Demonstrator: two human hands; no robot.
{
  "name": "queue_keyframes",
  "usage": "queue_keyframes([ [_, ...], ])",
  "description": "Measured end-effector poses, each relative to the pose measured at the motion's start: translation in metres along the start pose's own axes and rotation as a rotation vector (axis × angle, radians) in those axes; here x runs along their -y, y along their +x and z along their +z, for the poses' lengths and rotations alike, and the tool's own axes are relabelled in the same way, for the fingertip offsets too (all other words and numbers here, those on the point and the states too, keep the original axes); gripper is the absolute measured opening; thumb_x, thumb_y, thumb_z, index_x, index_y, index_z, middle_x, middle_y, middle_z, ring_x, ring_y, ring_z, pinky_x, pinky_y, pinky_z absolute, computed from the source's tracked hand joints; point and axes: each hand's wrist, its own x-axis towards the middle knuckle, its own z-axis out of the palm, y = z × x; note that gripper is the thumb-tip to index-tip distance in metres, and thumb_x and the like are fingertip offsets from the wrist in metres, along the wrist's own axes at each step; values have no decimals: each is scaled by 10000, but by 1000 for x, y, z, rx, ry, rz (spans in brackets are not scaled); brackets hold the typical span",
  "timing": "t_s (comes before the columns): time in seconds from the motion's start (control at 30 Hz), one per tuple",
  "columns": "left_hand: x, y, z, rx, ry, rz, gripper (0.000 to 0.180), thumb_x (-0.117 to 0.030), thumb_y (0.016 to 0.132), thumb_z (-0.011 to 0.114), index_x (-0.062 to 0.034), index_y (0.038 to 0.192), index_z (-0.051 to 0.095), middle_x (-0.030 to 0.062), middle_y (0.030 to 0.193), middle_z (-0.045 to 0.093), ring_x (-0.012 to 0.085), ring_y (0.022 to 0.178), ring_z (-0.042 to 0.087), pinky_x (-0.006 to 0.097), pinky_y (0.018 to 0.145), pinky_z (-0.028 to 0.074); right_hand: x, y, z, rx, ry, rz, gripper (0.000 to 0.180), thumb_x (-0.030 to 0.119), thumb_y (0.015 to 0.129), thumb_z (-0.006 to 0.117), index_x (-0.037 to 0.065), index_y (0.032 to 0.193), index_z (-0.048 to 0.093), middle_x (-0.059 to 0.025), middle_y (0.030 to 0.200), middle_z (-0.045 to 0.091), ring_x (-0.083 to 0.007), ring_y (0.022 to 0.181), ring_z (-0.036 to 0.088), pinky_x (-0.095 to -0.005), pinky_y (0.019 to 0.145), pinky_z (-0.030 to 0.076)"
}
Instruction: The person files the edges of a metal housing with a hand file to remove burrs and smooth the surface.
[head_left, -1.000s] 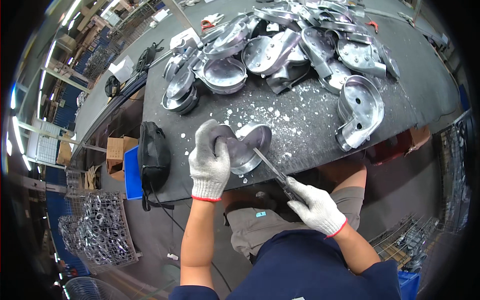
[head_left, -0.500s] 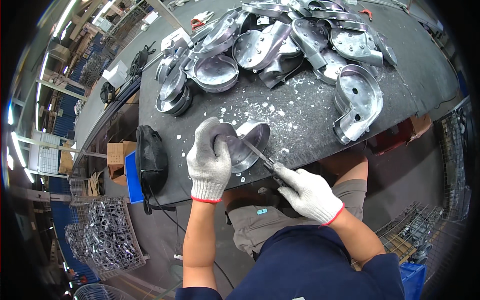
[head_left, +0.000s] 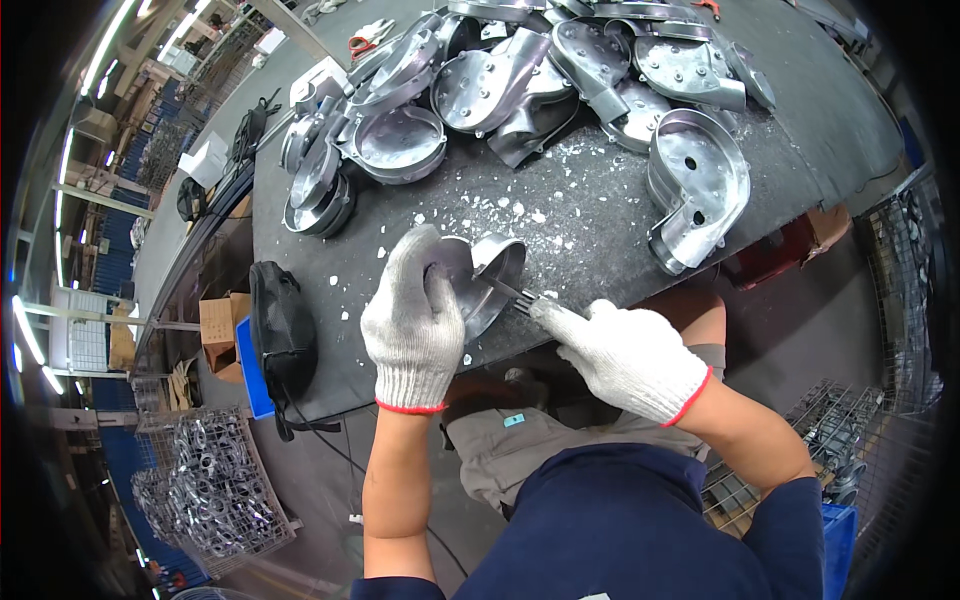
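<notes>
The metal housing (head_left: 478, 314), a silvery part with two rounded lobes and a deep notch between them, is at the workbench's (head_left: 345, 365) near edge, left of that edge's middle; whether its underside rests on the top or is held just clear cannot be told. It looks like cast metal, so it should be rigid and fairly weighty for its size, unlikely to bend or break under a firm grip, with smooth faces that may slide and rims that could be sharp. The rounded outer wall of a lobe seems the safest hold, away from the notch. There the left hand (head_left: 414, 315), in a white knit glove with a red cuff, grips the left lobe: the thumb stands a little apart from the curled fingers, leaving a narrow gap, and the far fingertips are hidden behind the metal. The right hand (head_left: 630, 362), gloved alike, is closed about the handle of a thin-bladed hand tool (head_left: 502, 288), its forefinger laid forward along it; the blade slants into the notch and appears to touch the metal there, though the exact contact is too small to make out. Pale flakes (head_left: 518, 209) lie beyond the housing, toward a heap of similar castings (head_left: 483, 92) at the far side, and a single casting (head_left: 700, 178) stands apart close to the near edge's right end.
</notes>
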Motion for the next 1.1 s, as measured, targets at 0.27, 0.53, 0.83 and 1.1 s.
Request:
queue_keyframes([
  [0.27,12,-22,-1,-57,-20,40,367,28,955,736,-19,1319,719,209,1228,796,400,1051,813,417,909,655,-1,-10,36,-10,303,92,553,270,1060,691,174,1592,577,-218,888,705,-418,768,728,-508,691,586],
  [0.53,22,-44,-5,-68,-95,114,402,111,976,670,32,1370,664,220,1252,790,300,1036,828,350,880,648,2,-14,60,308,1715,600,623,267,1115,655,191,1696,443,-74,937,694,-155,626,583,-302,541,478],
  [0.83,9,-35,-3,-41,-61,161,387,97,968,698,26,1347,681,217,1249,792,356,1072,820,405,944,644,-32,-24,108,-343,645,-84,606,335,1055,746,246,1626,562,-160,902,682,-231,624,660,-355,511,502],
  [1.1,6,-36,-4,-82,-26,228,482,132,887,702,-61,1328,707,185,1104,795,345,887,805,390,783,647,-10,-18,48,-168,55,-6,621,276,1022,761,201,1613,584,-99,865,654,-254,611,657,-392,564,555],
])
